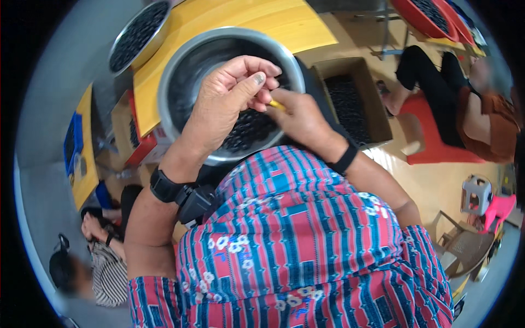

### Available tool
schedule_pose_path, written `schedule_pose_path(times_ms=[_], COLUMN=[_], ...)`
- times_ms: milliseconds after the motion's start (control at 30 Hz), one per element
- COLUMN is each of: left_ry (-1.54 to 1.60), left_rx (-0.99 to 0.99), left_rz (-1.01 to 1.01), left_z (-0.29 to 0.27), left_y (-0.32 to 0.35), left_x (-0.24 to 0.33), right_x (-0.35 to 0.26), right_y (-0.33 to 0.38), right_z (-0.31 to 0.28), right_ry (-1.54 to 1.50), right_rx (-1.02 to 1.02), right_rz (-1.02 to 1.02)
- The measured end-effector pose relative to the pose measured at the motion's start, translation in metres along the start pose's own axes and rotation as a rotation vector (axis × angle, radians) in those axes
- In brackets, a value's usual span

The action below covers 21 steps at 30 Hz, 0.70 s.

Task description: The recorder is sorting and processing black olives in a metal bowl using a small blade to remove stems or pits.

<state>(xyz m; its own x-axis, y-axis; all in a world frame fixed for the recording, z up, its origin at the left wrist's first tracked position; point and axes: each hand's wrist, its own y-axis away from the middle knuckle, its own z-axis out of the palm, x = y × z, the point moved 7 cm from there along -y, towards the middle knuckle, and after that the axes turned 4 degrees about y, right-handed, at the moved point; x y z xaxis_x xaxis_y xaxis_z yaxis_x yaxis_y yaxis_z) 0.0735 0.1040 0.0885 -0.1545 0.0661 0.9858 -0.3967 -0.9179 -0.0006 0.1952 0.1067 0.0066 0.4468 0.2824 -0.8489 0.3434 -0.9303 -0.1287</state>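
A wide metal basin (170,117) rests in front of my body, with many small dark, glossy oval pieces (245,131) at its bottom. Over it my left hand (236,86) has its fingers curled in and the thumb against them; whatever they pinch is hidden. Close beside it, my right hand (302,116) grips a small yellow thing (278,105), perhaps a handle, whose far end is covered by the left fingers. The right hand is slightly blurred.
A yellow table (240,15) stands beyond the basin, bearing another metal bowl (158,39) of dark pieces. To the right are a cardboard box (383,117) of similar pieces and a person on a red stool (424,147). Another person (106,268) sits at lower left.
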Motion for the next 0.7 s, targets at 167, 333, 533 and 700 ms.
schedule_pose_path(times_ms=[167,333,533,700], left_ry=[-0.369,-0.776,-0.954,-1.02], left_rx=[0.205,0.044,-0.127,-0.137], left_rz=[-0.17,-0.134,0.186,0.032], left_z=[-0.047,-0.038,-0.019,-0.016], left_y=[0.045,0.06,0.05,0.043], left_x=[-0.049,-0.084,-0.092,-0.099], right_x=[-0.002,-0.002,-0.001,-0.001], right_y=[-0.002,-0.001,0.0,0.0], right_z=[-0.006,-0.01,-0.014,-0.014], right_ry=[-0.076,0.0,0.026,0.06], right_rx=[0.005,-0.042,-0.028,-0.047], right_rz=[-0.055,-0.005,-0.014,-0.008])
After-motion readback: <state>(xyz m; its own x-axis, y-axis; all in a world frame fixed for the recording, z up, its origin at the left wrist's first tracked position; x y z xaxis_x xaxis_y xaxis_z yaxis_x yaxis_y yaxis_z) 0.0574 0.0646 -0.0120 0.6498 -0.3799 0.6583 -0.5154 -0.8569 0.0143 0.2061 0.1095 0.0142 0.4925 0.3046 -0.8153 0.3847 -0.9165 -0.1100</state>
